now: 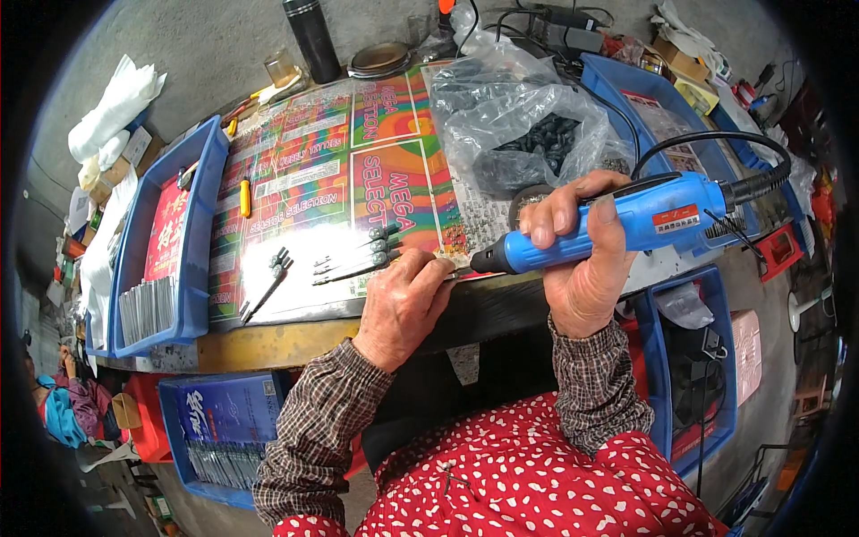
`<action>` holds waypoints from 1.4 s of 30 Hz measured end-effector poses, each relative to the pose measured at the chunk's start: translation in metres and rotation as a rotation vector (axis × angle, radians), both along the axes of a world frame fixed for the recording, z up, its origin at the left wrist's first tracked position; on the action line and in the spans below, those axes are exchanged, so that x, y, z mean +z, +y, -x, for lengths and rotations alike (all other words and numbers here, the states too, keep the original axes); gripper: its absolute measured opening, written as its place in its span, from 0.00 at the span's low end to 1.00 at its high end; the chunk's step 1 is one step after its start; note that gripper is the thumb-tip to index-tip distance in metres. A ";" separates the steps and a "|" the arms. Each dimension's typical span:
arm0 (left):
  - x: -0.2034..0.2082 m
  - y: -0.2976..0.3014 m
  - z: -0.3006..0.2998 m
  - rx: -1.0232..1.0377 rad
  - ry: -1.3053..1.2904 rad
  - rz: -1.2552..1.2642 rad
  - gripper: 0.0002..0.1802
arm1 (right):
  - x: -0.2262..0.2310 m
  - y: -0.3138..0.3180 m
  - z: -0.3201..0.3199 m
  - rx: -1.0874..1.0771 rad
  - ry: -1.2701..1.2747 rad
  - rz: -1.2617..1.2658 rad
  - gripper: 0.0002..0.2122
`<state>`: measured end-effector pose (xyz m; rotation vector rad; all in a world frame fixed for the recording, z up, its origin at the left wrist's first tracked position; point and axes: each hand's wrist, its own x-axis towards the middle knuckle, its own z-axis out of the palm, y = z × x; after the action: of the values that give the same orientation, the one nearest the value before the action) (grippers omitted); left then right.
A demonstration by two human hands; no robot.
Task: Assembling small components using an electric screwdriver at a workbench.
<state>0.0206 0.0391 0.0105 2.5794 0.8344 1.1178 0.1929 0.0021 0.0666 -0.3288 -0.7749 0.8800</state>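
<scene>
My right hand (586,255) is wrapped round a blue electric screwdriver (640,215), its black nose pointing left and a black cable leaving its back end. At the screwdriver's tip, my left hand (404,302) has its fingers pinched together by the table edge. What they hold is too small and covered to name. Just beyond the left hand lie several thin metal rods with dark green ends (358,259). A smaller group of similar rods (267,285) rests farther left on the printed sheet (309,224).
A blue tray (219,170) with thin silver pieces stands at the table's left; another (174,438) sits below. A clear plastic bag (465,116) holds dark parts (546,143). More blue trays (660,376) are at right. A black flask (311,40) stands at the back.
</scene>
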 end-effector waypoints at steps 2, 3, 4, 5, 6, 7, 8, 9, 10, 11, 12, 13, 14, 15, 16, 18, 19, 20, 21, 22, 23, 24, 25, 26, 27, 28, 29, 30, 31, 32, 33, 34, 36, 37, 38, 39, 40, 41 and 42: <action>0.001 -0.001 0.000 0.007 0.006 -0.013 0.11 | 0.000 0.000 0.000 -0.004 -0.003 -0.001 0.12; 0.001 -0.001 0.000 0.013 0.013 -0.027 0.11 | 0.000 0.000 0.001 -0.009 -0.002 0.002 0.12; 0.002 -0.001 0.000 0.013 0.012 -0.026 0.11 | 0.000 0.000 0.001 -0.013 -0.001 0.004 0.12; 0.003 -0.002 0.001 0.016 0.027 -0.001 0.12 | 0.000 0.000 0.001 -0.011 -0.001 0.004 0.12; 0.003 -0.003 0.001 0.020 0.042 0.024 0.13 | 0.001 0.000 0.001 -0.010 0.002 0.004 0.12; 0.004 -0.003 0.002 0.021 0.042 0.024 0.13 | 0.001 -0.001 0.002 -0.009 0.005 0.005 0.12; 0.004 -0.003 0.002 0.022 0.043 0.020 0.13 | 0.001 -0.001 0.001 -0.009 0.004 0.005 0.12; 0.004 -0.003 0.002 0.023 0.044 0.016 0.13 | 0.001 -0.001 0.001 -0.008 0.003 0.007 0.12; 0.003 -0.002 0.002 0.023 0.043 0.017 0.13 | 0.001 -0.001 0.001 -0.007 0.001 0.008 0.12; 0.001 -0.001 0.002 0.018 0.027 -0.011 0.13 | 0.000 -0.001 0.001 -0.006 0.001 0.008 0.12; -0.001 -0.001 0.002 0.014 0.010 -0.040 0.13 | 0.000 0.000 0.002 -0.004 0.001 0.004 0.12; -0.001 -0.001 0.002 0.015 0.010 -0.040 0.13 | 0.000 0.000 0.002 -0.002 0.002 0.001 0.12; -0.001 -0.001 0.002 0.017 0.009 -0.047 0.13 | 0.000 0.000 0.002 -0.002 0.001 0.001 0.12; -0.001 -0.001 0.001 0.019 0.008 -0.055 0.13 | 0.000 -0.001 0.002 -0.007 0.001 0.005 0.12; -0.001 -0.001 0.001 0.020 0.007 -0.054 0.13 | 0.000 -0.001 0.003 -0.012 0.001 0.008 0.12; -0.001 -0.001 0.002 0.015 -0.001 -0.078 0.13 | 0.001 -0.001 0.003 -0.020 0.002 0.008 0.12; 0.000 -0.001 0.002 0.016 -0.002 -0.078 0.13 | 0.001 -0.001 0.003 -0.030 0.004 0.008 0.12; -0.001 -0.001 0.002 0.018 -0.004 -0.088 0.13 | 0.002 -0.001 0.003 -0.029 0.004 0.008 0.12; -0.002 -0.001 0.002 0.020 -0.007 -0.097 0.13 | 0.002 -0.001 0.003 -0.030 0.002 0.007 0.12; -0.002 -0.001 0.002 0.021 -0.008 -0.097 0.13 | 0.003 -0.001 0.003 -0.031 0.001 0.006 0.12; -0.002 -0.001 0.002 0.024 -0.012 -0.097 0.13 | 0.003 -0.001 0.003 -0.031 0.001 0.006 0.12; -0.002 -0.001 0.002 0.027 -0.016 -0.096 0.13 | 0.003 -0.002 0.003 -0.035 -0.004 0.006 0.12; 0.000 -0.002 0.002 0.028 -0.016 -0.097 0.13 | 0.003 -0.002 0.002 -0.039 -0.010 0.005 0.12; 0.001 -0.003 0.003 0.029 -0.004 -0.086 0.13 | 0.003 -0.002 0.002 -0.039 -0.010 0.005 0.12; 0.002 -0.004 0.002 0.030 0.008 -0.075 0.13 | 0.003 -0.002 0.002 -0.040 -0.012 0.006 0.12; 0.003 -0.004 0.002 0.029 0.008 -0.075 0.13 | 0.003 -0.002 0.002 -0.041 -0.014 0.007 0.12; 0.003 -0.004 0.002 0.022 0.005 -0.092 0.13 | 0.003 -0.002 0.002 -0.040 -0.014 0.007 0.12; 0.004 -0.004 0.002 0.015 0.001 -0.108 0.13 | 0.004 -0.002 0.002 -0.044 -0.011 0.012 0.12; 0.004 -0.004 0.002 0.015 0.002 -0.109 0.13 | 0.004 -0.002 0.003 -0.048 -0.008 0.018 0.13; 0.004 -0.004 0.002 0.018 0.007 -0.125 0.13 | 0.004 -0.002 0.002 -0.048 -0.008 0.017 0.13; 0.004 -0.004 0.002 0.020 0.012 -0.141 0.13 | 0.004 -0.002 0.002 -0.053 -0.012 0.018 0.13; 0.004 -0.004 0.002 0.020 0.011 -0.141 0.13 | 0.003 -0.002 0.002 -0.058 -0.016 0.019 0.13; 0.005 -0.004 0.001 0.024 -0.002 -0.148 0.13 | 0.003 -0.001 0.001 -0.059 -0.020 0.013 0.13; 0.004 -0.004 0.001 0.023 -0.003 -0.149 0.13 | 0.003 -0.001 0.001 -0.060 -0.023 0.008 0.13; 0.002 -0.003 0.001 0.029 -0.012 -0.163 0.12 | 0.003 -0.001 0.001 -0.059 -0.023 0.008 0.13; 0.002 -0.003 0.001 0.034 -0.020 -0.178 0.11 | 0.003 -0.001 0.002 -0.059 -0.021 0.009 0.13; 0.002 -0.003 0.001 0.036 -0.020 -0.178 0.11 | 0.003 -0.001 0.003 -0.059 -0.018 0.009 0.13; 0.002 -0.004 0.001 0.044 -0.014 -0.187 0.11 | 0.003 -0.001 0.002 -0.060 -0.020 0.009 0.13; 0.002 -0.004 0.001 0.052 -0.008 -0.196 0.11 | 0.003 -0.001 0.002 -0.060 -0.017 0.006 0.13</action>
<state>0.0200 0.0351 0.0128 2.7215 0.8331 1.2834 0.1910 0.0015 0.0697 -0.3628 -0.7744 0.8245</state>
